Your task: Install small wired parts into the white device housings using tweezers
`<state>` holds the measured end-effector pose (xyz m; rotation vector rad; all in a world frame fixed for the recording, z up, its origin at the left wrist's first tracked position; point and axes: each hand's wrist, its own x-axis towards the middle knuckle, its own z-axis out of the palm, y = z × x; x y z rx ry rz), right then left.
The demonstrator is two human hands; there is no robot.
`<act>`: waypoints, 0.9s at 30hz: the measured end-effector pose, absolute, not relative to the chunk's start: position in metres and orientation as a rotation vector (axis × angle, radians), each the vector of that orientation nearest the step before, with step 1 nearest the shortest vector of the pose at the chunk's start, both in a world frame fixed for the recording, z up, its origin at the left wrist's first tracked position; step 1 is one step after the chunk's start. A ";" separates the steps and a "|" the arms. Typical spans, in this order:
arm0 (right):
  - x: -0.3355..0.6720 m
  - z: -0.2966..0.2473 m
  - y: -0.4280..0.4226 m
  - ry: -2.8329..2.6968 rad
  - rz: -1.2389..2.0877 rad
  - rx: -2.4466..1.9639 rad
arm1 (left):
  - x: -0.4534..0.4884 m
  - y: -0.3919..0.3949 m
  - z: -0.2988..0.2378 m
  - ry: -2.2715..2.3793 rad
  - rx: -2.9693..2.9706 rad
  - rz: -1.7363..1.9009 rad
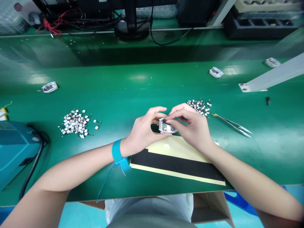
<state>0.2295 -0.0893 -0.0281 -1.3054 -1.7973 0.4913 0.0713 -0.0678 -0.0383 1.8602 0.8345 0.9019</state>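
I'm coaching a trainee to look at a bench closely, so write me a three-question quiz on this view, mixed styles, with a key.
1. Which wrist wears the blue band?
A) left
B) right
C) both

2. True or false: the right hand is at the small white unit that the left hand holds.

3. How many other white units can be seen lying on the green bench?

Key: 1. A; 2. True; 3. Three
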 end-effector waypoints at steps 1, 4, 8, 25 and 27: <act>0.229 -0.029 -0.089 -1.759 0.530 -1.306 | 0.071 -0.068 -0.039 0.832 1.849 0.899; 0.229 -0.030 -0.088 -1.722 0.576 -1.288 | 0.070 -0.067 -0.040 0.828 1.823 0.901; 0.233 -0.030 -0.087 -1.994 0.227 -1.227 | 0.071 -0.067 -0.042 0.837 1.847 0.927; 0.238 -0.013 -0.087 -2.540 -0.437 -1.069 | 0.069 -0.065 -0.040 0.826 1.944 0.796; 0.237 -0.009 -0.085 -2.601 -0.522 -0.979 | 0.069 -0.064 -0.040 0.835 1.919 0.798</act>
